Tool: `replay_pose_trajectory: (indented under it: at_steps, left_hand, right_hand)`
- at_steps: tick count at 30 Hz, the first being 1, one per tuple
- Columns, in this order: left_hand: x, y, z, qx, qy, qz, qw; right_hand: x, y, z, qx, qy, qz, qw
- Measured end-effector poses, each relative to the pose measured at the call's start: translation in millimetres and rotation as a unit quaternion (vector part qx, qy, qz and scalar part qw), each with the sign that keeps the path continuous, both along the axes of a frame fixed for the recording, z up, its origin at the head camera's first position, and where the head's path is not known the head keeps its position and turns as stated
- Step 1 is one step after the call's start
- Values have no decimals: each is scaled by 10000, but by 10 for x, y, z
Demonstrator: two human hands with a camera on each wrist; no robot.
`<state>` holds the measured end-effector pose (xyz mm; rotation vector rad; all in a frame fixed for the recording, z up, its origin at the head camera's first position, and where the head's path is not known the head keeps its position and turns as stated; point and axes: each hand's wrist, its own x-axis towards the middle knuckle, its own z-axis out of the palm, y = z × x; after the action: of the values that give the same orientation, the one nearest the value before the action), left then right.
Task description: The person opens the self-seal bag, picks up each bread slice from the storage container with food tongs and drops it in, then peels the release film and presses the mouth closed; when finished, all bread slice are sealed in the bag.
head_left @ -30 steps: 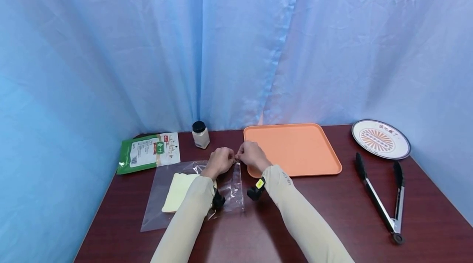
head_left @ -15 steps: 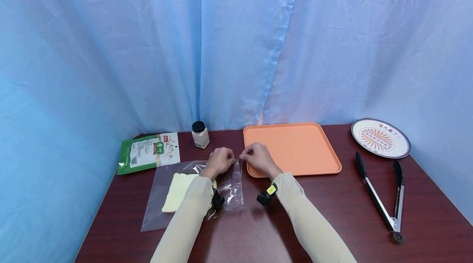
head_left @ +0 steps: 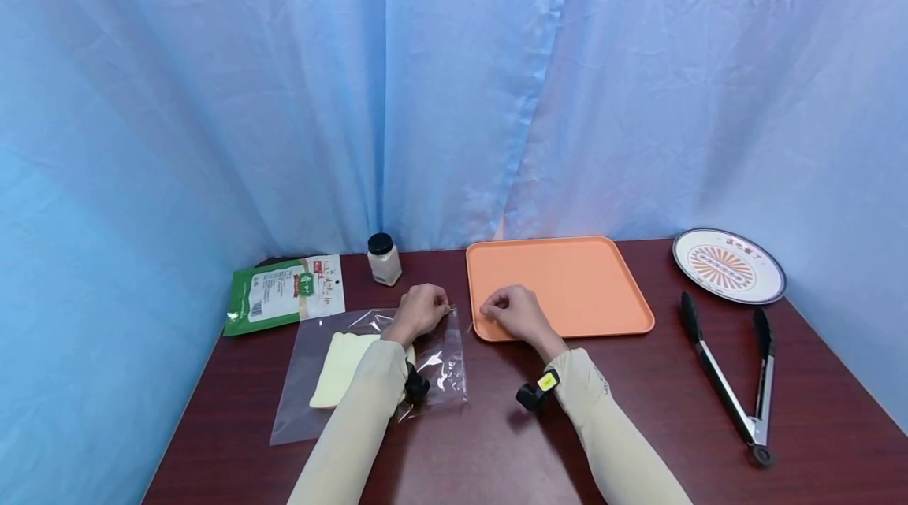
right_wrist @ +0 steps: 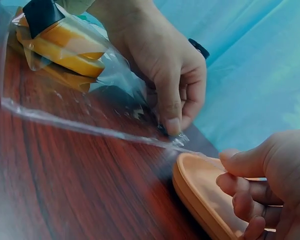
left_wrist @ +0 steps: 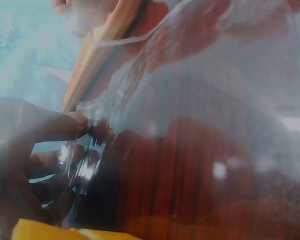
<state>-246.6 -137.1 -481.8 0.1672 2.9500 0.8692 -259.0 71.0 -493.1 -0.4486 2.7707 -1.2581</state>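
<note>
A clear plastic bag [head_left: 443, 371] lies flat on the table with pale bread slices [head_left: 340, 367] inside; their brown crusts show in the right wrist view. My left hand [head_left: 420, 310] pinches the bag's far right corner between thumb and fingers. To its right, over the near left corner of the orange tray [head_left: 567, 284], my right hand [head_left: 516, 312] has thumb and forefinger together on a thin clear strip [right_wrist: 202, 156]. In the right wrist view that strip runs from the bag's edge to the right fingertips.
A green and white packet [head_left: 284, 292] lies behind the bag at the left, beside a black-capped jar [head_left: 384, 261]. At the right are a patterned plate [head_left: 731, 266] and spread tongs [head_left: 731, 395]. Blue curtains [head_left: 454, 95] close off the back and sides.
My right hand has moved away from the left hand, rightward and slightly nearer, onto the tray's corner, drawing the thin strip out. The left hand has stayed at the bag's corner.
</note>
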Motion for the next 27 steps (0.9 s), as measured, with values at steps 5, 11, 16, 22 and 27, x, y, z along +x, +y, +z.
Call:
replay_pose_trajectory:
  at_steps: [5,11,16,22,27]
  left_hand:
    - [-2,5,-14,-45,19,37,10000]
    - [0,15,-24,13,-33,105,9999]
    - [-1,17,-34,54,-55,144,9999]
    - [2,9,-43,105,-29,140,9998]
    - [6,5,-38,98,75,78,9999]
  right_hand:
    - [31,111,-1,93,43,-53,9999]
    - [83,222,-2,272,86,-18,9996]
    - [129,300,6,363,117,66,9993]
    - [170,390,0,300,21,76,9995]
    - [205,462,-3,298,69,29,9995]
